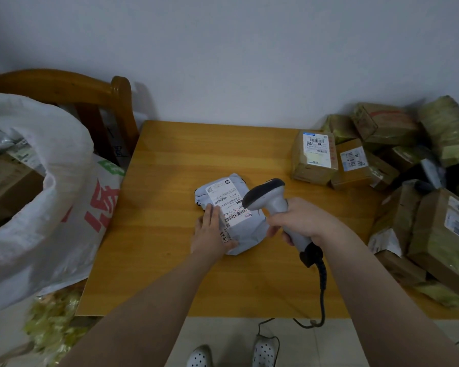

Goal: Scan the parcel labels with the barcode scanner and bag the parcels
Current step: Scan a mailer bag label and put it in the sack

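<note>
My right hand (300, 221) grips the scanner (265, 196), its head just right of the label (229, 207), while my flat left hand (211, 230) presses the parcel (249, 231) down in the middle of the tabletop (170, 168).

Bare forearms (149, 295), white perforated clogs (265, 352)
</note>
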